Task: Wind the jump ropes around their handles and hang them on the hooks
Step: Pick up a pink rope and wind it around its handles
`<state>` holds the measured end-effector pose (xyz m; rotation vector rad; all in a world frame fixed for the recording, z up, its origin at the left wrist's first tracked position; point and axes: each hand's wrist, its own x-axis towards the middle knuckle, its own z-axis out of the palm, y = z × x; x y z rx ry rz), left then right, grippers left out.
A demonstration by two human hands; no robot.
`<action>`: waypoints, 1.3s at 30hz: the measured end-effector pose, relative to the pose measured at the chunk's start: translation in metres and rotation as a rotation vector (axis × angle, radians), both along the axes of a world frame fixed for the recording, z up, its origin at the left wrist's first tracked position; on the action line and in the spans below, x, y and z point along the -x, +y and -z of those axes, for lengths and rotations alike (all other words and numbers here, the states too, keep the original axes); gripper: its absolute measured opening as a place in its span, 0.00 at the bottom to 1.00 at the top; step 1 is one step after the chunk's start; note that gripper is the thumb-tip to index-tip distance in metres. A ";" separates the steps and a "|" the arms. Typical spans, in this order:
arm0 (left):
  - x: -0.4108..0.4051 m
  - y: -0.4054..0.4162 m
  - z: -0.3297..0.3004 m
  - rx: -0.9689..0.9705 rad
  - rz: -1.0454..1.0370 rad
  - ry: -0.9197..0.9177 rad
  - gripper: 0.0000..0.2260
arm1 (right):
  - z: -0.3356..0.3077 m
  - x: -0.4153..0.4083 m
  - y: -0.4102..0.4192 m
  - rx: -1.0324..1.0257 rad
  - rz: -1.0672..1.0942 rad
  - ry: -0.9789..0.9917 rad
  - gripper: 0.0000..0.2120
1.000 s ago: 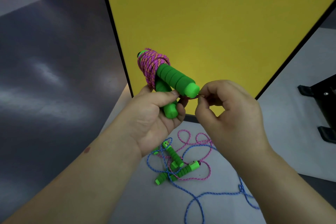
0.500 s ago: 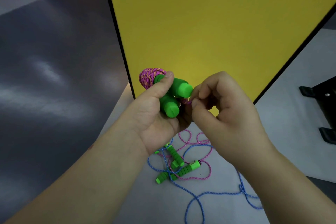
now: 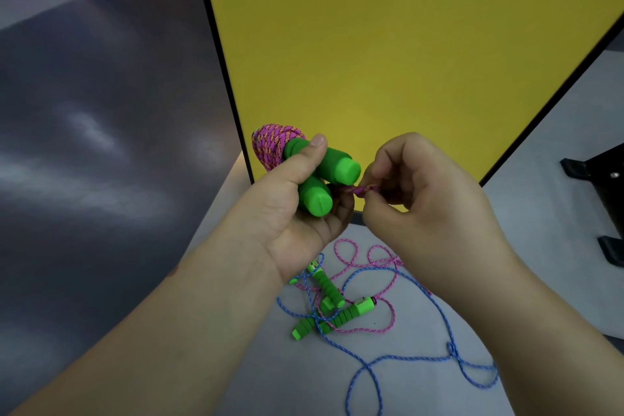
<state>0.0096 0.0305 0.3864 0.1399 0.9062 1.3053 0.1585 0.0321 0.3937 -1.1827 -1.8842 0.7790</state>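
My left hand grips two green foam handles held together, with a pink rope wound around their far ends. My right hand pinches the loose pink rope end just right of the handle tips. Below, on the light floor, lie a loose pink jump rope and a blue jump rope, tangled with their green handles. No hooks show in this view.
A yellow panel with a black frame stands upright right behind my hands. Dark grey floor lies to the left. Black stand feet sit at the right edge on the light floor.
The wound bundle has tipped so the handle tips face me, and my left thumb now lies over the handles. My right hand pulled the rope end out to the right.
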 end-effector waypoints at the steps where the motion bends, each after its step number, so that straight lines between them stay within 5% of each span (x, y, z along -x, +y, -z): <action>1: -0.001 -0.001 0.000 -0.005 -0.001 0.004 0.08 | 0.000 0.000 0.000 -0.004 0.027 -0.028 0.14; 8: -0.003 0.000 0.001 -0.062 -0.057 0.041 0.09 | -0.005 0.001 -0.006 0.131 -0.104 0.175 0.16; 21: -0.009 -0.005 0.000 -0.002 -0.018 0.164 0.11 | 0.009 0.001 -0.003 -0.177 0.053 0.103 0.10; 26: -0.004 -0.004 -0.002 0.010 0.038 0.145 0.07 | 0.005 -0.001 0.001 0.075 0.080 0.346 0.10; 33: 0.012 -0.003 -0.008 0.033 0.230 0.095 0.05 | 0.008 -0.001 0.007 0.395 -0.149 0.724 0.06; 39: 0.011 -0.008 -0.011 0.038 0.378 -0.002 0.04 | 0.008 -0.002 0.007 0.302 -0.226 0.713 0.05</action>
